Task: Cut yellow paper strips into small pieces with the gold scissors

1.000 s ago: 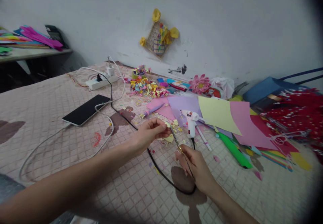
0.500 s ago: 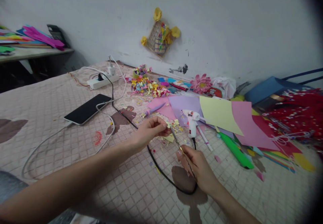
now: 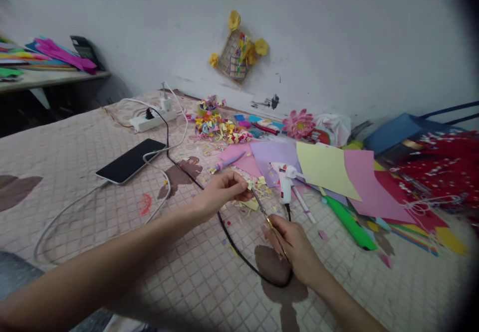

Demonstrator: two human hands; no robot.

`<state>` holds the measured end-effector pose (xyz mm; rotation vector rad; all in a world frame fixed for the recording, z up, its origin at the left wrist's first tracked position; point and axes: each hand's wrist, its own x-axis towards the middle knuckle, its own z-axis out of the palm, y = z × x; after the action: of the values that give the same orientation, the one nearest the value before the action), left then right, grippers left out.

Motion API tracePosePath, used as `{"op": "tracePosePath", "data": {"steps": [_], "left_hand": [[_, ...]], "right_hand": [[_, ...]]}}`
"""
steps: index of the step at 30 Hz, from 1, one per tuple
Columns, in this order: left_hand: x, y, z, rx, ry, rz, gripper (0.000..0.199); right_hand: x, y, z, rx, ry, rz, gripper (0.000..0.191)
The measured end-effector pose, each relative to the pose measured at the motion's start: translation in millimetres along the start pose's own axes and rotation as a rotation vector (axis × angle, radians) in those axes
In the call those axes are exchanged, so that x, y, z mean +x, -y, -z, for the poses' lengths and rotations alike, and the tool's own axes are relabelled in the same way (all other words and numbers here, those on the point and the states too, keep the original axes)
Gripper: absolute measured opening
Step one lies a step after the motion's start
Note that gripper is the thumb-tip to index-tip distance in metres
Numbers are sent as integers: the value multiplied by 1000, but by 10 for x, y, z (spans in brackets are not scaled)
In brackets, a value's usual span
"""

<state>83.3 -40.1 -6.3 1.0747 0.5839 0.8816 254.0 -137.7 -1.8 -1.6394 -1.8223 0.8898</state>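
My right hand (image 3: 290, 245) is closed round the handles of a pair of scissors (image 3: 265, 213), whose blades point up and left. The blade tips reach the fingertips of my left hand (image 3: 228, 192). Those fingers are pinched on a small piece of pale yellow paper (image 3: 249, 185), mostly hidden by the thumb and fingers. Cut yellow paper scraps (image 3: 264, 186) lie on the cloth just behind and below both hands. A white glue gun (image 3: 285, 182) rests right of the scissors, its nozzle toward the coloured sheets.
Behind lie a purple sheet (image 3: 275, 157), a yellow sheet (image 3: 325, 167) and a green cutter (image 3: 350, 225). To the left are a tablet (image 3: 130, 161) and a power strip (image 3: 149, 121). A black cord (image 3: 239, 254) loops below my hands. A pink paper flower (image 3: 298, 123) stands near the wall.
Almost nothing differs. Both hands, the scissors and the paper piece keep nearly the same place; the whole view has shifted very slightly.
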Motion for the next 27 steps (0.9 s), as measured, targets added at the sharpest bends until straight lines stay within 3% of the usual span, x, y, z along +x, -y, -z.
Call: {"op": "tracePosePath", "data": {"steps": [12, 27], "left_hand": [[2, 40, -9, -41, -19, -6, 20], [-2, -36, 7, 19, 2, 15, 18]], "right_hand": [[3, -24, -28, 151, 28, -30, 40], [5, 5, 53, 12, 31, 28, 36]]}}
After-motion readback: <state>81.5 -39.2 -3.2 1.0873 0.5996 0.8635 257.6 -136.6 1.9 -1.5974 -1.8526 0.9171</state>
